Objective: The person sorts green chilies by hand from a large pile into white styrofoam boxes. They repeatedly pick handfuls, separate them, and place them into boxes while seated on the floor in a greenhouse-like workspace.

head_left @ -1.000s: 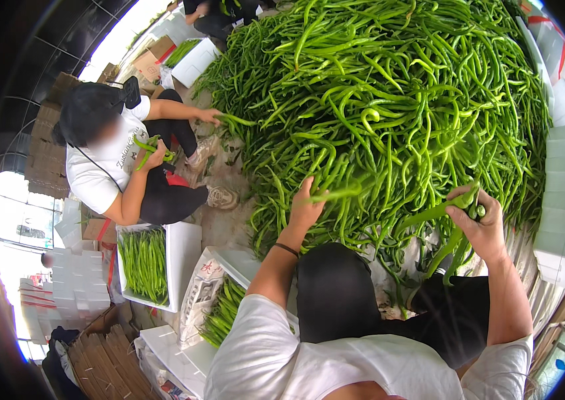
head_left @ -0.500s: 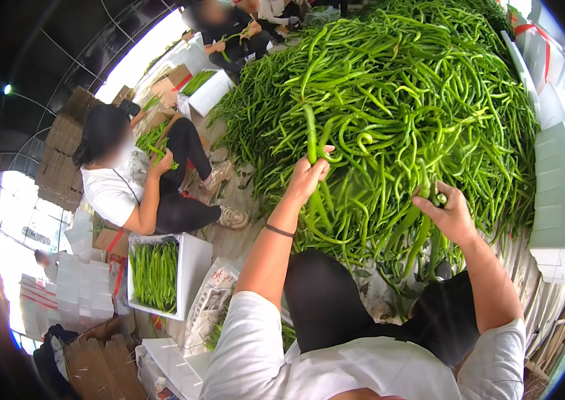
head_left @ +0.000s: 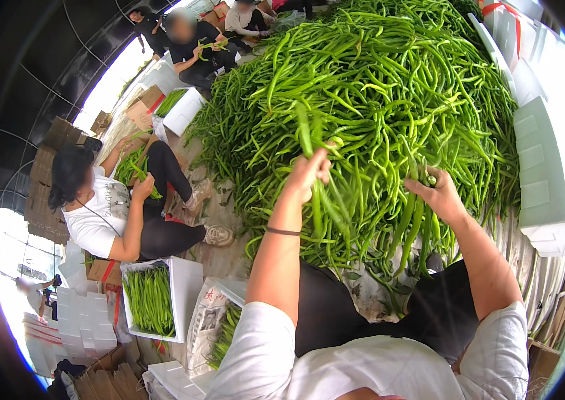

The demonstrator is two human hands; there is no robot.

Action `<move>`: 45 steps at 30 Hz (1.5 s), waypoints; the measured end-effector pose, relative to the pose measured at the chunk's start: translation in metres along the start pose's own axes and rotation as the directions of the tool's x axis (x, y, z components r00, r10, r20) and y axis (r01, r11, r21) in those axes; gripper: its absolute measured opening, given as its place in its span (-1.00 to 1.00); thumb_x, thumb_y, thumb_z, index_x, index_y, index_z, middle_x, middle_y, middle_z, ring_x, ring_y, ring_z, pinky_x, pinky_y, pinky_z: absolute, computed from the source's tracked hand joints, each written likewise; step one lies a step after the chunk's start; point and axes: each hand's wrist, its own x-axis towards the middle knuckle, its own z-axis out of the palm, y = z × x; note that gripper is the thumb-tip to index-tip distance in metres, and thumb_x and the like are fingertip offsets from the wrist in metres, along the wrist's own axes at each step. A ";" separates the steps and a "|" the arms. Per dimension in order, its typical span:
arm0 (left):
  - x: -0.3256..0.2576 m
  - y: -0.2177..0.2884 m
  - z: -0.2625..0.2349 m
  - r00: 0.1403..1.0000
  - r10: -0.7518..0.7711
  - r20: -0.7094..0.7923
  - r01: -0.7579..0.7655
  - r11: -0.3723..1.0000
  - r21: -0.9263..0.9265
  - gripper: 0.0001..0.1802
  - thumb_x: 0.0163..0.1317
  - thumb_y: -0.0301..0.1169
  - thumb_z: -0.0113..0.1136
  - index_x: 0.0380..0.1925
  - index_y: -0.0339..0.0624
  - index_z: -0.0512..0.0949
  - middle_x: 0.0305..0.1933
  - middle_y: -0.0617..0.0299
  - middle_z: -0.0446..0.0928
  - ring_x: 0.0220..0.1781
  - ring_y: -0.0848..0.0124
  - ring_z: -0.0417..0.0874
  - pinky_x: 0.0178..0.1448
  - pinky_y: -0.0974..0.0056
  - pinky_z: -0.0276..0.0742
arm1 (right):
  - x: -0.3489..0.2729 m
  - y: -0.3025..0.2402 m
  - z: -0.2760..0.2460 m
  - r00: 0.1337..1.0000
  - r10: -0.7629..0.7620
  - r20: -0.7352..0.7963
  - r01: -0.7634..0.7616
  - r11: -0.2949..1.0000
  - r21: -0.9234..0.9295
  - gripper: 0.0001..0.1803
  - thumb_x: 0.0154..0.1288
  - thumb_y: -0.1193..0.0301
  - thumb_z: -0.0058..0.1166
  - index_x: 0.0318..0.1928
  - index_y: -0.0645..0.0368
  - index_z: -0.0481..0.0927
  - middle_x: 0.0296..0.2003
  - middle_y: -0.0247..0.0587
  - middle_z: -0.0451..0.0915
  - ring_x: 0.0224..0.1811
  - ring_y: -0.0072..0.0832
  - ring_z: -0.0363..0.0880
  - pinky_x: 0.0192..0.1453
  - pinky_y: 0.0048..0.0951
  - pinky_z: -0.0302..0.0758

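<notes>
Pile: huge heap of long green chilli peppers, just ahead of both hands.
Box: white foam box (peppers inside), lower left.
Left hand: clamped around several long peppers.
Right hand: closed on a hanging pepper bunch.

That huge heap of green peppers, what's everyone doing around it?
A person sits at the edge of a big pile of long green chili peppers, working it with both bare hands. The left hand lifts a long pepper up out of the pile, while the right hand grips a small bunch of peppers hanging down from it. To the left, a co-worker in a white shirt sits holding peppers too, beside a white foam box partly filled with them.
</notes>
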 end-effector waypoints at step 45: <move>-0.017 0.017 0.000 0.817 0.345 -0.462 -0.560 0.284 -0.778 -0.76 0.42 -0.20 -0.03 -0.38 -0.06 0.32 -0.50 0.45 0.16 -0.44 0.56 0.25 0.20 0.21 0.40 | 0.006 0.019 0.060 0.956 0.293 0.026 -0.261 0.806 0.531 -0.73 0.16 0.42 0.27 -0.10 0.14 0.64 -0.28 -0.36 0.65 -0.25 -0.64 0.56 -0.15 -0.54 0.46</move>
